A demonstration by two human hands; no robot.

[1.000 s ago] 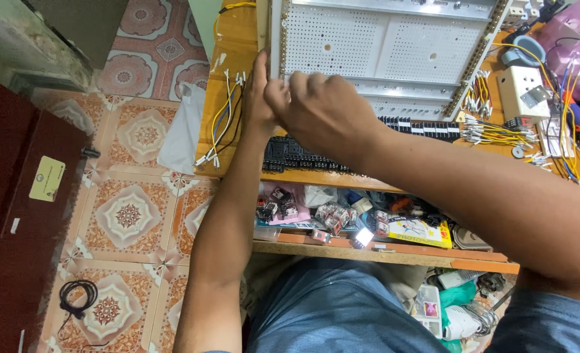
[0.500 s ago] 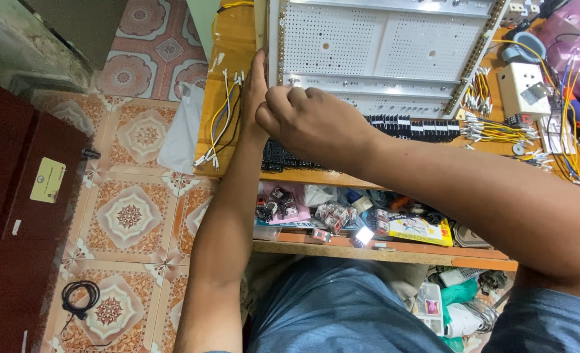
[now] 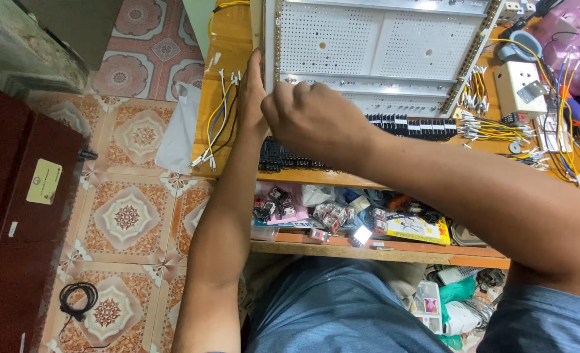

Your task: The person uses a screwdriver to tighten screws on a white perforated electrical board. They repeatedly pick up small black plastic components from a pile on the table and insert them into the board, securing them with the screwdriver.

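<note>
A white perforated metal panel (image 3: pixel 368 39) lies on a wooden bench (image 3: pixel 221 39). My left hand (image 3: pixel 254 98) reaches up with fingers straight and rests flat against the panel's left edge. My right hand (image 3: pixel 316 121) crosses over it, fingers curled, at the panel's lower-left corner; its fingertips are hidden, so I cannot tell if it holds anything. A row of black terminal blocks (image 3: pixel 420 124) runs along the panel's near edge, and more black blocks (image 3: pixel 283 157) lie under my right wrist. A bundle of yellow, black and white wires (image 3: pixel 221 117) sits just left of my left hand.
Loose wires with white ends (image 3: pixel 492 127) and a white socket box (image 3: pixel 518 85) lie at the right. A shelf under the bench holds several small parts (image 3: pixel 329 212). On the tiled floor are a white cloth (image 3: pixel 179 127), a dark red cabinet (image 3: pixel 15 196) and a black cable coil (image 3: pixel 77 297).
My right hand has shifted slightly down and left at the panel's corner. My left hand has stayed against the panel's edge.
</note>
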